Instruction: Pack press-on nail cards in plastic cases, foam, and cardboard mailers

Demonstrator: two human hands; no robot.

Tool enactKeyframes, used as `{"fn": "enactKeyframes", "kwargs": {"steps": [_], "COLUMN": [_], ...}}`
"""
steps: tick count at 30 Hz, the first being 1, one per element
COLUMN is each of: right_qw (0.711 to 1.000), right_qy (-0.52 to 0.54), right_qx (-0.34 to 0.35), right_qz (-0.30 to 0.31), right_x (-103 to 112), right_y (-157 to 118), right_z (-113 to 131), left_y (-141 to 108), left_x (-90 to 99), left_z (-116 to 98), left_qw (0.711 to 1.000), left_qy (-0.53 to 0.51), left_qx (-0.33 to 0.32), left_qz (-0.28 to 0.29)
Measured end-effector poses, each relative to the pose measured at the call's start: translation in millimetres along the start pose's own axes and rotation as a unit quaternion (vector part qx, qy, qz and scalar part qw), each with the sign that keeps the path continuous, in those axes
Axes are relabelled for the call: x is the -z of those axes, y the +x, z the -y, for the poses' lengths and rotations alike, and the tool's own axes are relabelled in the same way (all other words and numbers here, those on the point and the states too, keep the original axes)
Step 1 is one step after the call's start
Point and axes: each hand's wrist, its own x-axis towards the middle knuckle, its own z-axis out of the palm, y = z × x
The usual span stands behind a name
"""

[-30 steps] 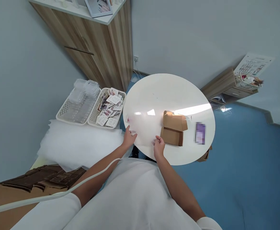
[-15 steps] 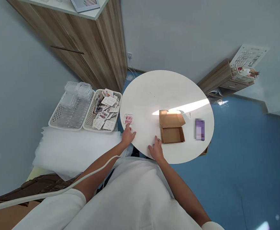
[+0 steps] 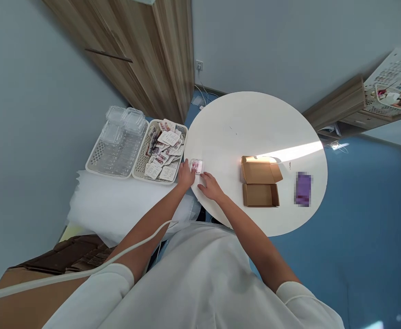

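A small clear plastic case (image 3: 197,165) with pink-red pieces, which look like press-on nails, lies near the left edge of the white round table (image 3: 248,119). My left hand (image 3: 185,176) is at the case's left side, thumb and fingers apart, the thumb close to its lower edge. From the right, my right hand (image 3: 210,186) reaches in with fingers spread, its fingertips at the case's lower right corner. Whether either hand presses on the case is too small to tell. An open brown cardboard box (image 3: 260,195) stands to the right, its lid folded back.
A pixelated purple item (image 3: 303,189) lies at the table's right. Left of the table are a basket of printed cards (image 3: 183,157) and a basket of clear plastic boxes (image 3: 92,155). White sheets (image 3: 118,201) lie below them. A white cable (image 3: 118,251) crosses my left arm.
My right hand has moved left, from beside the cardboard box to the case. My left hand has shifted from below the case to its left side. The view has shifted.
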Motion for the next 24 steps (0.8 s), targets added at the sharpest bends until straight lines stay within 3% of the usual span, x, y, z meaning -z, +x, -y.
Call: {"fn": "enactKeyframes", "kwargs": {"steps": [4, 7, 10, 14, 19, 24], "right_qw": [0.995, 0.993, 0.996, 0.991, 0.983, 0.965], "right_qy": [-0.039, -0.061, -0.017, 0.064, 0.125, 0.175], "right_qx": [-0.087, -0.098, -0.081, -0.111, -0.057, 0.005], "right_qz": [0.001, -0.039, -0.042, -0.042, -0.118, -0.193], "right_x": [2, 3, -3, -11, -8, -2], "right_y": [4, 9, 17, 18, -5, -38], "right_z": [-12, -8, 2, 12, 25, 28], "left_y": [-1, -6, -12, -24, -49, -79], "left_x": [1.0, 1.3, 0.6, 2.5, 15.8, 18.1], "left_z": [-7, -5, 0, 3, -4, -15], "left_qw": [0.998, 0.998, 0.998, 0.999, 0.988, 0.979], "left_qy": [0.052, 0.055, 0.046, -0.011, -0.117, -0.174], "left_qx": [0.025, 0.034, 0.031, 0.032, -0.006, -0.054], "left_qz": [0.025, 0.026, 0.013, -0.027, -0.103, -0.096]}}
